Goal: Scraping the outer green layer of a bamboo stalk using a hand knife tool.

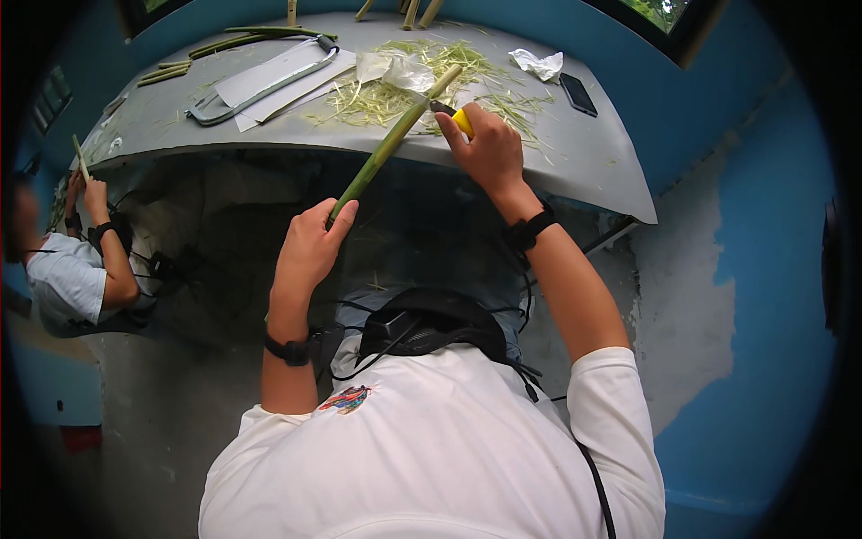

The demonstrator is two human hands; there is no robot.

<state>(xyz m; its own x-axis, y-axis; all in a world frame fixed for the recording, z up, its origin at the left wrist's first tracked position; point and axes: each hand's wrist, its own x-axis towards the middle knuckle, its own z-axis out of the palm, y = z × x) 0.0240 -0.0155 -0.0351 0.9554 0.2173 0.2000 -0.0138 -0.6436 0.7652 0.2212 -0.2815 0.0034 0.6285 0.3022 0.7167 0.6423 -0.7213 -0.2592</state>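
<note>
- I am looking down at a grey table (593,153) spanning the upper view.
- At far left, I am seeing a co-worker (67,278) sitting and holding a thin stick.
- Pale shavings (368,103) are lying loosely across the tabletop.
- A bow-shaped saw (285,84) is resting on white sheets (278,74), left of the shavings.
- The green stalk (388,144) is slanting up across the table's near edge, its pale tip reaching over the shavings.
- The left hand (314,242) is gripping the stalk's lower part, fingers curled closed around it.
- The right hand (491,148) is wrapping its fingers closed around a yellow-handled tool (462,123), whose dark end is sitting just beside the stalk; contact, I am not managing to tell.
</note>
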